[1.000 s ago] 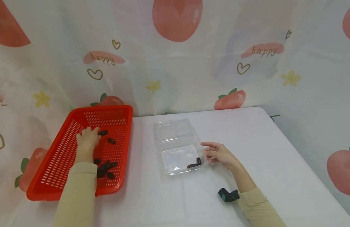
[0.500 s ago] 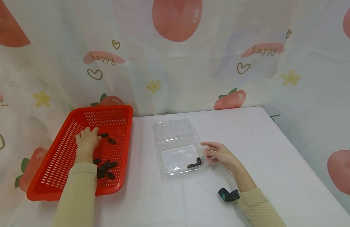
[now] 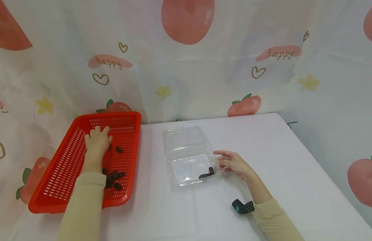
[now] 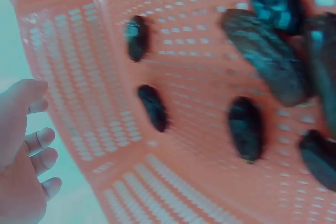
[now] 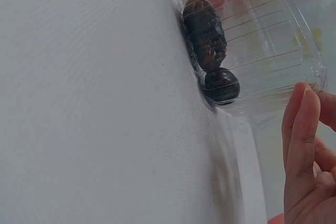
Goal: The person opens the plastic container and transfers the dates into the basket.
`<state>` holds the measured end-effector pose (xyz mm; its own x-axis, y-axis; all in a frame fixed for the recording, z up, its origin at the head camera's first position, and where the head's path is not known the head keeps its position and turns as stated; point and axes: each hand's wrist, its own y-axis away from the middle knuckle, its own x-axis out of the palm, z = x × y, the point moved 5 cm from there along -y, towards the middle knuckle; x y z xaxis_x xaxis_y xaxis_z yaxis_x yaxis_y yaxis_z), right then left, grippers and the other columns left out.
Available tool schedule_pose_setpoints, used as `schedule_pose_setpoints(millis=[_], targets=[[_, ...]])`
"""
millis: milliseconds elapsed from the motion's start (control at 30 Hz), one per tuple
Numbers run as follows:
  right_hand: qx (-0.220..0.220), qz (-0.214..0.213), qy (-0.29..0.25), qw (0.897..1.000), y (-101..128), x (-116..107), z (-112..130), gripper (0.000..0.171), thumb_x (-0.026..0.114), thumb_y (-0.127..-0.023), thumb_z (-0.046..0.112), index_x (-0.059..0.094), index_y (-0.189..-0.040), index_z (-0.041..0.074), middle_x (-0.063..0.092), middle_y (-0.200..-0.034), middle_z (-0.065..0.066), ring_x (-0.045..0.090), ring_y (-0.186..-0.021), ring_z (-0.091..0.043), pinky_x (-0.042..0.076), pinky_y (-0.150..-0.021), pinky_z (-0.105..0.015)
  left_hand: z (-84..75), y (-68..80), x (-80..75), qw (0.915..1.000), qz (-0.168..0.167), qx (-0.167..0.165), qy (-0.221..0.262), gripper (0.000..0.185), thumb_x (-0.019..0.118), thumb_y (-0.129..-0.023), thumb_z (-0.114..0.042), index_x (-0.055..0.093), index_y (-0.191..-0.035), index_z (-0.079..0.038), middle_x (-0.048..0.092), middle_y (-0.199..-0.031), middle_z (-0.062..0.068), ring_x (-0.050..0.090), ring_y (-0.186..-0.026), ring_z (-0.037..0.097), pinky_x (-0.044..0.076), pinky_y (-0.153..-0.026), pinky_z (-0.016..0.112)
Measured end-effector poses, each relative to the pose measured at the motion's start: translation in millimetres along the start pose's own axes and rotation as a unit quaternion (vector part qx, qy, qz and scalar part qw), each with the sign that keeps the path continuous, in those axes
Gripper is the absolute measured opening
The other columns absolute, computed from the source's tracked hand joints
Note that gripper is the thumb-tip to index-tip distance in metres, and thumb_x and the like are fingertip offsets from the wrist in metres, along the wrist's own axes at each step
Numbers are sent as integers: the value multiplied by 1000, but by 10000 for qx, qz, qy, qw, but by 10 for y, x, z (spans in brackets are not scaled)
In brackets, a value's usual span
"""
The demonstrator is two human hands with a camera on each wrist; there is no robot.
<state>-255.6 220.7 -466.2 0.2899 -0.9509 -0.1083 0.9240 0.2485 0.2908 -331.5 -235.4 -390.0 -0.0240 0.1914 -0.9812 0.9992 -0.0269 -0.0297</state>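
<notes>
Over the red plastic basket [image 3: 133, 164], my left hand [image 3: 96, 142] is held with fingers spread and loosely bent. The left wrist view shows that hand [image 4: 21, 156] with nothing in its fingers. Dark, wrinkled, date-like fruits [image 4: 268, 59] lie on the basket floor; one sits apart [image 3: 119, 149], and another is mostly hidden behind the hand in the head view. My right hand [image 3: 234, 164] pinches the right rim of an open clear plastic clamshell box [image 3: 186, 167] between thumb and finger [image 5: 302, 129]. Two dark fruits [image 5: 206, 35] lie inside along its near right edge.
A black angled device [image 3: 243, 207] with a green patch lies on the white-covered table [image 3: 294, 187] beside my right sleeve. The box's hinged lid [image 3: 184, 138] lies back, away from me. Behind the table hangs a printed curtain [image 3: 198, 80].
My left hand has shifted farther away and slightly right from the far dark fruit it was reaching at, now covering most of it. The right hand and box stay put.
</notes>
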Motion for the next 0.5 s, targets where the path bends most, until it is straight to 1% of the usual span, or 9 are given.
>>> schedule_pose_setpoints(millis=[133, 300, 400, 500], targets=[[-71, 17, 8, 10000, -2, 2, -4, 52, 60, -87, 9, 40, -134, -3, 55, -74, -1, 54, -61, -9, 48, -57, -21, -206, -37, -124, 9996, -210, 171, 70, 39, 47, -94, -17, 36, -128, -2, 29, -125, 31, 25, -113, 49, 20, -90, 61], [-185, 68, 19, 9998, -4, 1, -8, 53, 59, -87, 8, 38, -134, -5, 55, -77, -1, 55, -61, -8, 48, -57, -22, -498, -73, -288, 9982, -438, 411, 2, 38, 48, -94, -18, 37, -128, -5, 31, -123, 27, 28, -110, 44, 22, -91, 59], [-201, 76, 29, 9998, -6, -2, -12, 53, 59, -87, 8, 38, -134, -5, 55, -77, 0, 55, -61, -8, 48, -57, -22, -692, -70, -376, 9968, -558, 560, -81, 39, 49, -93, -19, 37, -128, -7, 33, -122, 25, 30, -110, 42, 24, -90, 57], [-186, 81, 24, 9998, -9, -4, -19, 53, 60, -87, 8, 38, -134, -5, 55, -75, 1, 55, -61, -8, 48, -57, -22, -905, -40, -430, 9945, -703, 769, -134, 39, 50, -93, -20, 39, -128, -9, 34, -121, 22, 31, -110, 39, 26, -90, 54]])
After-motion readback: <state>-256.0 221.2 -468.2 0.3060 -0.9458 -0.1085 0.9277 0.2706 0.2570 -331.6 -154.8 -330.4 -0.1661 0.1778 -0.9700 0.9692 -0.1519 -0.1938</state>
